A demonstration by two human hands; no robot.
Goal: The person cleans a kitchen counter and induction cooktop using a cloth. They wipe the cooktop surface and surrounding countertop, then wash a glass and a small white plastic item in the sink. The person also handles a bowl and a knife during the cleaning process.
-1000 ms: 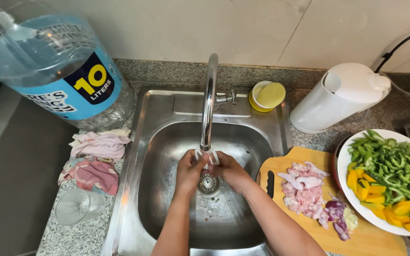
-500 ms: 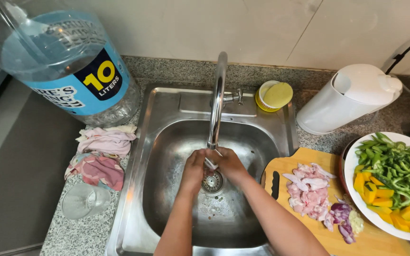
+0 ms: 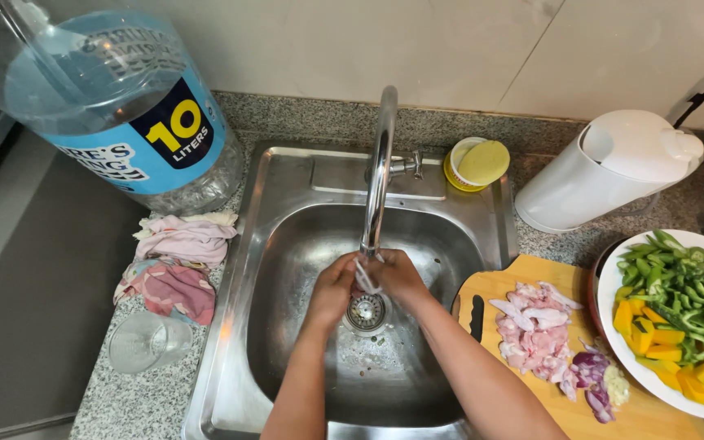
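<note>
The stream of water point(image 3: 366, 275) from the curved chrome tap point(image 3: 380, 167) falls between the two hands, over the drain in the middle of the stainless steel sink point(image 3: 287, 244). Far left on the speckled grey stone desk point(image 3: 136, 399) stands a big clear plastic water bottle with a blue label point(image 3: 116, 114); in front of it lie crumpled pink cloths point(image 3: 177, 265) and an upturned clear glass point(image 3: 148, 342). The left hand point(image 3: 334, 287) and right hand point(image 3: 398, 277) are pressed close together under the spout, fingers curled, gripping nothing. Behind the sink sits a yellow round tub point(image 3: 476, 163). Right of it stands a white plastic kettle point(image 3: 605, 171). A wooden chopping board point(image 3: 531, 358) carries raw pink meat pieces point(image 3: 531, 330) and chopped purple onion point(image 3: 592, 379). A white plate point(image 3: 613, 314) holds green and yellow pepper strips point(image 3: 682, 314).
</note>
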